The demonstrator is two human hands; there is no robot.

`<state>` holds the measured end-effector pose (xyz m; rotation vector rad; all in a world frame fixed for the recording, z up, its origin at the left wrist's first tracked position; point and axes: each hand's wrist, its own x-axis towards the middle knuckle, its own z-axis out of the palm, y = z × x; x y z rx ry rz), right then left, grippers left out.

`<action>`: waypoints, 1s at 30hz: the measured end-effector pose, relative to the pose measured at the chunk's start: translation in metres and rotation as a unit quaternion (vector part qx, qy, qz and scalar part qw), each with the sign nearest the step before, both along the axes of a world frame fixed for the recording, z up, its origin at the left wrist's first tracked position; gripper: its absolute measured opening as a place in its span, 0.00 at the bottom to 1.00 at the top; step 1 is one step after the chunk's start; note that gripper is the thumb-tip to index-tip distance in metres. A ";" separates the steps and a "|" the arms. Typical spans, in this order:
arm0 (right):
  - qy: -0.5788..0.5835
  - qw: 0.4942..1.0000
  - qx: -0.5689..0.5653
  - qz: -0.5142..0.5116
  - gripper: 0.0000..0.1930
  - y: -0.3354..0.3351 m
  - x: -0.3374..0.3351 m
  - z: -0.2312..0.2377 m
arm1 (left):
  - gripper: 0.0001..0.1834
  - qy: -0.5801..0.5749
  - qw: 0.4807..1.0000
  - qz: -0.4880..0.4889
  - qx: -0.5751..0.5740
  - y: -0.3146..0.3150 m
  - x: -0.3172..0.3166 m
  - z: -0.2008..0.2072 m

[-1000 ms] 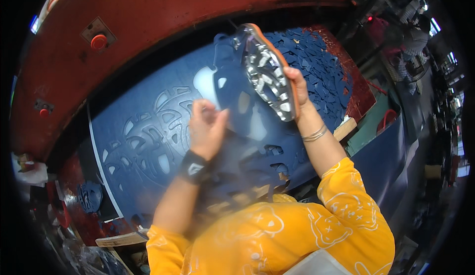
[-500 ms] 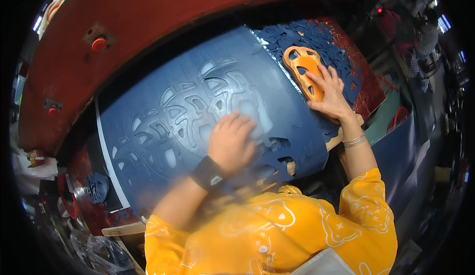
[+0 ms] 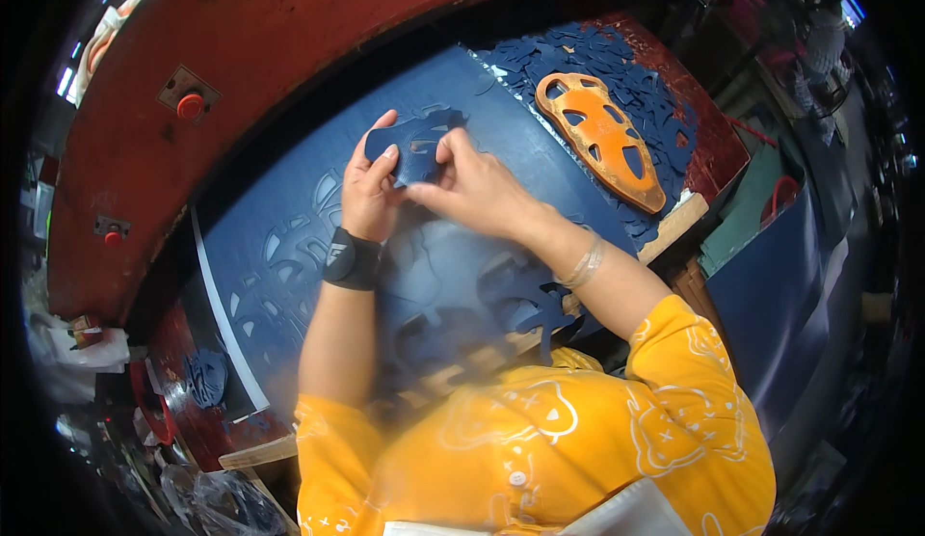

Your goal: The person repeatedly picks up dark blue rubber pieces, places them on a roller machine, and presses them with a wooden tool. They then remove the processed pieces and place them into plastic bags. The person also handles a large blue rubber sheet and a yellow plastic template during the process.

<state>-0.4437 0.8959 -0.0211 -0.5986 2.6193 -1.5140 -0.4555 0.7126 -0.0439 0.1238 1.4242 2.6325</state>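
Note:
Above the big dark-blue sheet [image 3: 525, 141], a smaller dark-blue cut-out piece [image 3: 414, 150] with openings in it is raised in both hands. My left hand [image 3: 371, 189], with a black wristband below it, grips the piece's left edge between thumb and fingers. At the piece's right side, my right hand [image 3: 477, 184] pinches it, fingers bent. Cut shapes and slots mark the sheet beneath, partly covered by my hands. To the right, an orange sole-shaped cutting die [image 3: 607, 136] with several openings lies untouched beside the sheet's right edge, over blue scraps.
A heap of blue offcuts [image 3: 568, 49] covers the far-right part of the red board [image 3: 708, 165]. The red machine beam [image 3: 260, 35] arches across the far side, bearing a red push button [image 3: 190, 105]. Another blue cut piece [image 3: 205, 377] lies at the left.
My right hand has let go of the orange die and moved left to the cut-out piece. My left hand has moved up and left and now holds that piece. The die appears turned.

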 end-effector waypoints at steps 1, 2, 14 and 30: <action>-0.035 0.999 -0.003 -0.018 0.14 -0.005 -0.004 -0.004 | 0.24 -0.002 0.999 -0.011 0.050 0.001 0.004 -0.002; -0.038 0.999 -0.032 -0.021 0.13 -0.008 -0.007 -0.008 | 0.24 -0.020 0.999 0.014 0.036 0.006 0.004 -0.005; 0.094 0.994 0.042 -0.032 0.03 0.087 0.010 -0.030 | 0.14 0.133 0.908 0.349 0.192 -0.160 -0.083 0.095; 0.072 0.995 0.056 -0.027 0.03 0.096 0.029 -0.027 | 0.34 0.402 0.602 -0.125 -0.678 -0.037 0.118 0.007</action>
